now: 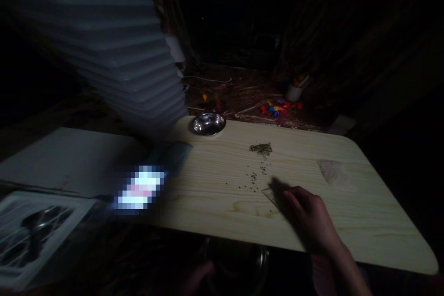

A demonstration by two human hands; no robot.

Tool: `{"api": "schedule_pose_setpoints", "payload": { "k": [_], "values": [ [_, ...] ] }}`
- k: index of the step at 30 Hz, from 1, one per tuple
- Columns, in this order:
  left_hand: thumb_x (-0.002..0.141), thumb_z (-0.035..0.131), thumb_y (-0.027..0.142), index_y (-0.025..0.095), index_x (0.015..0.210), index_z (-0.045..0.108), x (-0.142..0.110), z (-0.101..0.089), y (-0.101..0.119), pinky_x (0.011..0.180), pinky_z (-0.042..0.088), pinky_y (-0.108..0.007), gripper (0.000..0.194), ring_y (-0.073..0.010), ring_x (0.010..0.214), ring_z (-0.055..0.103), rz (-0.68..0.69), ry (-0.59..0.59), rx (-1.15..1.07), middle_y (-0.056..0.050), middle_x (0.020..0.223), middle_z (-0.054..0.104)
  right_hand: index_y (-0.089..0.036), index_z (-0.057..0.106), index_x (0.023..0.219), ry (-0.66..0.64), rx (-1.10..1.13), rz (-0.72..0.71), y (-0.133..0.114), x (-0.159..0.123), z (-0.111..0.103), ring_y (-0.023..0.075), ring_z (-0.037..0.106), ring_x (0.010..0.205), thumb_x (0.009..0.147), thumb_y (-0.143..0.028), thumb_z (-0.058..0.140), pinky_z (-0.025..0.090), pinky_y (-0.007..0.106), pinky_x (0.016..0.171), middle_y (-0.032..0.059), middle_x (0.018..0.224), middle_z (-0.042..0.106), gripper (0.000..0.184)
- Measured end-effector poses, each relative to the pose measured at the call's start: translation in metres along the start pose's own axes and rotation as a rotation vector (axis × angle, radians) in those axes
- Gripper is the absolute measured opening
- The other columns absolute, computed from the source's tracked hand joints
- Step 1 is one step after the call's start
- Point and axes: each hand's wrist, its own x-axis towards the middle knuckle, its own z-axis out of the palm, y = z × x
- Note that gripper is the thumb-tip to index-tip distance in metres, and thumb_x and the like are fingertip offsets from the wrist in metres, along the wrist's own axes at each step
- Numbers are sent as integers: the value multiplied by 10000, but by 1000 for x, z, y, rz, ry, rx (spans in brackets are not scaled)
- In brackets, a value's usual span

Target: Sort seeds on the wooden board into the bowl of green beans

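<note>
My right hand (310, 212) hovers low over the pale wooden table (215, 194), its fingers pinched together. A thin, clear-edged flat piece (271, 198) shows by the fingertips; whether they grip it is hard to make out. Small dark green seeds or beans (262, 149) lie in a pile beyond the hand, with loose ones trailing toward it. Below the near table edge, in deep shadow, my left hand (201, 274) is closed at the left rim of a dark, round metal bowl (239, 263). Much of that hand is lost in the dark.
A shiny steel bowl (209, 124) stands at the far left table corner. A light brown patch (333, 172) lies at right. Left are a glowing blurred screen (140, 189), a white rack (45, 236) and a tall ridged stack (118, 51). Colourful toys (277, 108) lie on the floor.
</note>
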Motion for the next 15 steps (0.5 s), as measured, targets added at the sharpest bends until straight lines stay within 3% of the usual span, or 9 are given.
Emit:
{"api": "schedule_pose_setpoints", "payload": {
  "k": [4, 6, 9, 11, 15],
  "values": [
    [878, 631, 284, 167, 1033, 659, 2, -10, -8, 852, 541, -398, 196, -202, 978, 646, -4, -6, 73, -56, 1116, 670, -207, 672, 921, 15, -38, 51, 10, -16, -5, 222, 694, 725, 928, -455, 484, 492, 288, 641, 63, 840, 751, 312],
    [797, 708, 208, 173, 948, 689, 3, -12, -11, 900, 518, -413, 156, -215, 1013, 639, 6, -5, 107, -53, 1072, 697, -214, 675, 951, 1, -44, 61, 10, -28, -2, 232, 702, 748, 932, -451, 482, 498, 296, 656, 65, 864, 756, 306],
    [671, 770, 157, 218, 823, 738, 5, -9, -16, 922, 503, -367, 167, -263, 1080, 619, 34, -15, 135, -36, 926, 744, -236, 687, 945, -93, 22, 40, 4, -47, 7, 228, 706, 775, 936, -450, 484, 511, 293, 684, 50, 887, 760, 295],
    [664, 745, 178, 221, 727, 743, 7, -4, -20, 865, 523, -334, 76, -278, 1028, 639, 40, -58, 136, -30, 792, 745, -237, 690, 904, -121, 75, 40, 2, -56, 11, 222, 704, 778, 931, -450, 497, 514, 284, 686, 44, 879, 758, 288],
    [693, 655, 133, 208, 766, 753, 11, -1, -30, 805, 534, -318, 144, -230, 859, 670, 24, -141, 113, -27, 825, 756, -209, 678, 900, 7, 99, 101, 1, -55, 6, 223, 686, 760, 924, -463, 505, 501, 269, 639, 55, 804, 739, 307]
  ]
}}
